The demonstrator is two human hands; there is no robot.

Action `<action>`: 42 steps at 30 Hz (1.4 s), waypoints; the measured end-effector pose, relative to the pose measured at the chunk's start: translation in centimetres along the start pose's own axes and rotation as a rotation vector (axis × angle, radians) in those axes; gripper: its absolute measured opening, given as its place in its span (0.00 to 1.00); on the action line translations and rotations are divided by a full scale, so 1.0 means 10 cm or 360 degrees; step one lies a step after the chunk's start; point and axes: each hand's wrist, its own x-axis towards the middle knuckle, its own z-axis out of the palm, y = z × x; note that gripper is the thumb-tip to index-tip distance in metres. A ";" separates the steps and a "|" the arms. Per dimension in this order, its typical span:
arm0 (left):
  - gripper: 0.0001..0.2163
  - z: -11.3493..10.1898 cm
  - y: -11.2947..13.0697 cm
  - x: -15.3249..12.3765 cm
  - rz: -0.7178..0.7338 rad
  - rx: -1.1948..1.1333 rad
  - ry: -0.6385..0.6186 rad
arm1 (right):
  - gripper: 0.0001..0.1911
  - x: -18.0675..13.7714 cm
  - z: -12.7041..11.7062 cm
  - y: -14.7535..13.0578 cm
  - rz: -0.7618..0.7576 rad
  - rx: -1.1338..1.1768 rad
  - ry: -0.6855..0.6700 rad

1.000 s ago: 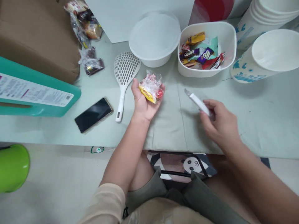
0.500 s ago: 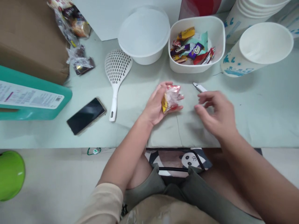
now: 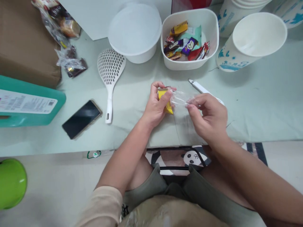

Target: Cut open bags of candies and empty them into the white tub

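Observation:
My left hand [image 3: 155, 106] is closed around a small clear plastic packet of sweets [image 3: 169, 98] with a yellow piece showing inside. My right hand [image 3: 208, 116] pinches the clear free end of the same packet, stretching it sideways above the pale green cloth [image 3: 260, 107]. A white-handled utility knife [image 3: 201, 88] lies on the cloth just behind my right hand. A white square tub [image 3: 210, 22] of wrapped sweets stands beyond the hands.
A lidded white bowl [image 3: 134, 30] and a white slotted scoop [image 3: 110, 72] sit at back left. A black phone [image 3: 81, 118], a teal box [image 3: 28, 101], a brown carton [image 3: 21, 44], candy bags [image 3: 68, 60], paper cups [image 3: 251, 41] and a green object [image 3: 10, 183] surround them.
My left hand carried the packet right toward the centre. My right hand set down the white knife and took hold of the packet's clear end.

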 end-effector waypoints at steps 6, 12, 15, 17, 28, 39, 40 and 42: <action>0.24 0.03 -0.02 0.01 0.0063 -0.0194 0.0054 | 0.09 -0.09 -0.01 -0.14 -0.0407 -0.0039 0.0000; 0.14 0.05 0.08 -0.09 -0.0177 -0.0384 -0.0018 | 0.06 -0.19 0.16 -0.17 -0.0880 -0.0039 -0.0386; 0.11 0.02 0.12 -0.11 -0.0232 -0.0391 -0.0067 | 0.04 -0.19 0.16 -0.22 -0.0960 0.0157 -0.0590; 0.11 0.00 0.13 -0.10 -0.0277 -0.0381 -0.0095 | 0.05 -0.17 0.12 -0.24 -0.0863 0.0273 -0.0572; 0.25 0.03 0.09 -0.11 -0.0605 -0.0385 -0.0336 | 0.06 0.01 0.01 0.04 0.0041 -0.0059 -0.0384; 0.15 -0.08 0.11 -0.08 -0.0854 -0.0179 -0.0391 | 0.09 0.11 -0.11 0.11 0.0620 0.0334 -0.0064; 0.16 -0.09 0.11 -0.08 -0.0900 -0.0137 -0.0399 | 0.09 0.12 -0.13 0.13 0.0631 0.0354 -0.0041; 0.17 -0.09 0.12 -0.09 -0.0980 -0.0076 -0.0413 | 0.11 0.14 -0.15 0.18 0.0647 0.0420 -0.0002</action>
